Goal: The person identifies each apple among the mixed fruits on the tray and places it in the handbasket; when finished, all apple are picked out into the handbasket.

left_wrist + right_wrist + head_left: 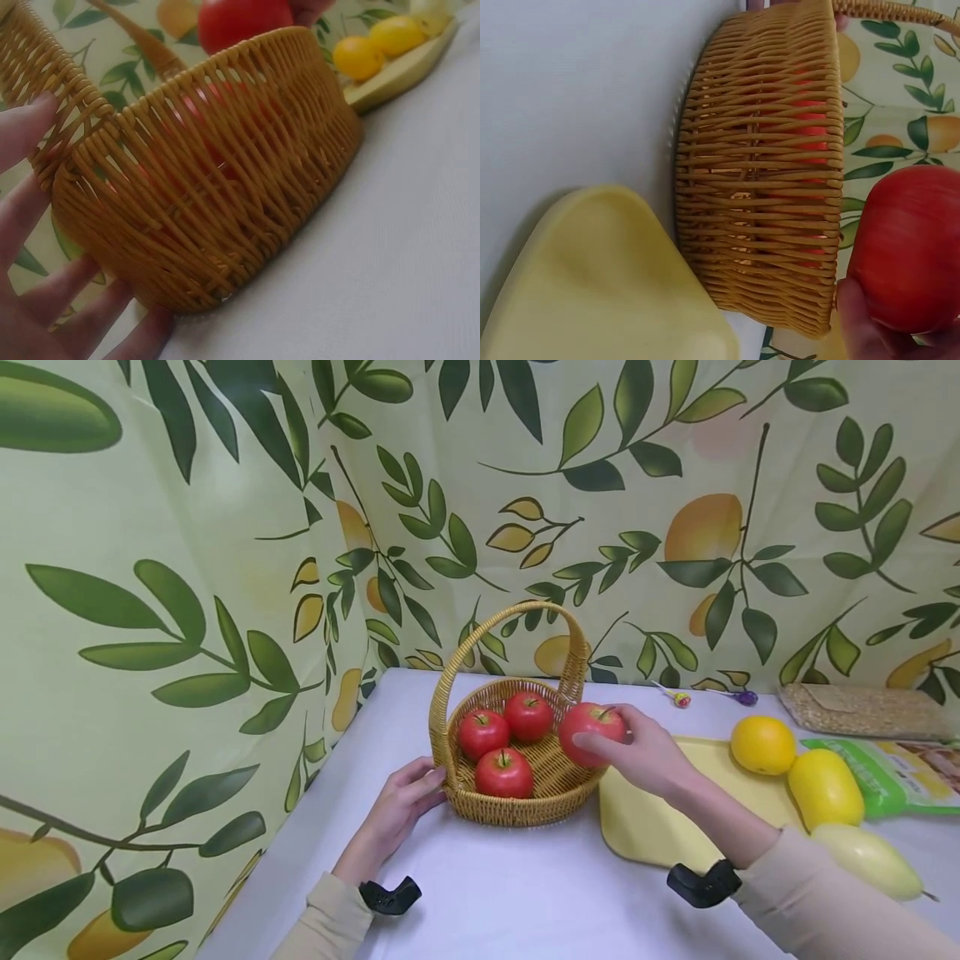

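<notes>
A wicker basket (517,811) with an arched handle (450,685) stands on the white table. Three red apples lie inside: one at the left (483,734), one at the back (528,716), one in front (504,773). My right hand (648,752) grips a fourth-seen red apple (591,732) over the basket's right rim; in the right wrist view this apple (911,247) is beside the rim, clear of the weave. My left hand (405,802) holds the basket's left side, thumb and fingers about the handle's base in the left wrist view, other fingers spread along the wall.
Right of the basket lies a yellow tray (652,814). An orange (762,745), a yellow fruit (827,789) and a pale green-yellow fruit (866,860) are at its right. Behind them are a green packet (877,777), a woven pouch (862,710) and two lollipops (681,699). A leaf-patterned cloth (480,527) hangs behind.
</notes>
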Motion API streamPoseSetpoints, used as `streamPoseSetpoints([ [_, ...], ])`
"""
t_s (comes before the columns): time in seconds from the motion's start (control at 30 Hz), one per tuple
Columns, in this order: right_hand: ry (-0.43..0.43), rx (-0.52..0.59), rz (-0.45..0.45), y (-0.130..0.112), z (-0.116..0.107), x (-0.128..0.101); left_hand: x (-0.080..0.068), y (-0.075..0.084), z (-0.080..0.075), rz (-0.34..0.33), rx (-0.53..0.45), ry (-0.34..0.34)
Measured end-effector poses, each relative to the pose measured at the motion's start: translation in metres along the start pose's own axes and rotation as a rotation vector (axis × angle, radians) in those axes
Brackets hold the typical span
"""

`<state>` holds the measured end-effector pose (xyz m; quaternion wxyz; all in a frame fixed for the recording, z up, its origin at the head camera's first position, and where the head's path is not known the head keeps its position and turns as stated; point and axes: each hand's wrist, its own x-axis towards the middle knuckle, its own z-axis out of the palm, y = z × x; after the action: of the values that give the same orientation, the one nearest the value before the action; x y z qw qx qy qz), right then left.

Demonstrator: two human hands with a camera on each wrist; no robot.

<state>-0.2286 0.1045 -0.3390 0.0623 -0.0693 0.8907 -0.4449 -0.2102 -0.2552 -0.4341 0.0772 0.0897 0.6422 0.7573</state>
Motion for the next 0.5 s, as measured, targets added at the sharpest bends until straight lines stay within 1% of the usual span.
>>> streamPoseSetpoints([
  [0.27,-0.048,0.010,0.027,-0.004,0.005,0.006,0.000,0.001,0.000,-0.012,0.006,0.009],
  [0.5,-0.084,0.045,-0.008,-0.008,0.005,0.014,0.001,0.000,0.000,-0.007,0.009,0.007],
])
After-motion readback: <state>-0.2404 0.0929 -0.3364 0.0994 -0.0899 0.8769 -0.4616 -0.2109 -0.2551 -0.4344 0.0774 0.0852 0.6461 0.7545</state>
